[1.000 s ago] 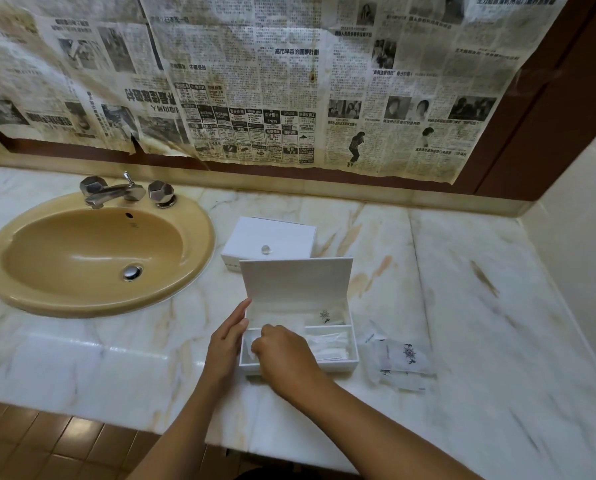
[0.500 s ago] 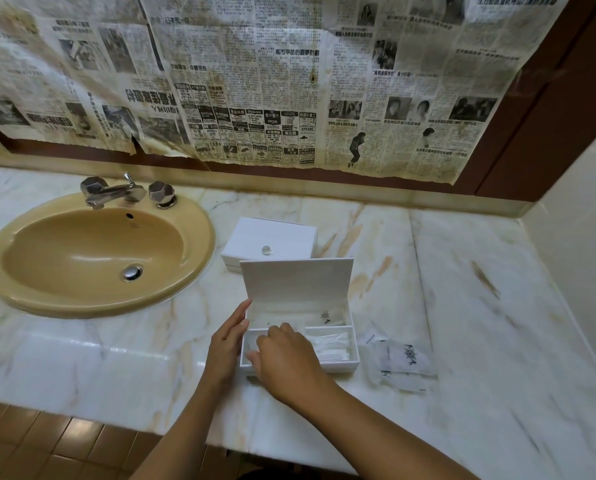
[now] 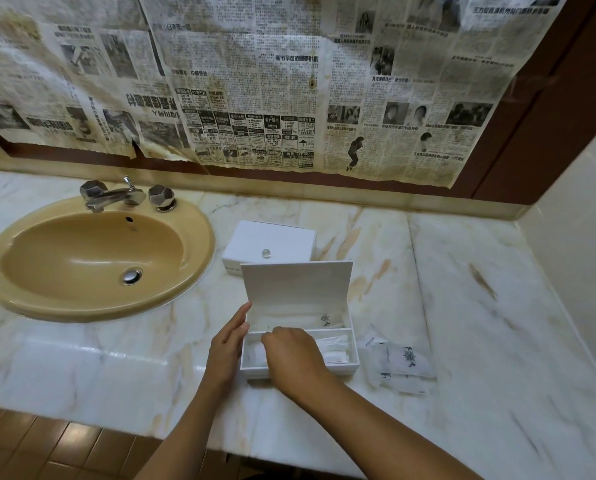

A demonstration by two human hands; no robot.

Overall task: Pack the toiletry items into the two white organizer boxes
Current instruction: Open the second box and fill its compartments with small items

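An open white organizer box sits on the marble counter with its lid upright. Its back compartment holds a white packet with a dark emblem; its front compartment holds clear-wrapped items. My left hand rests with straight fingers against the box's left wall. My right hand reaches into the front left compartment with fingers curled down; what they hold is hidden. A second white box, lid closed, stands just behind. Loose toiletry packets lie right of the open box.
A tan oval sink with a chrome tap lies at the left. Newspaper sheets cover the wall behind. A white side wall bounds the counter at right. The counter's front edge is near my arms.
My right hand has shifted slightly back and left inside the front compartment. My left hand stays against the box's left side.
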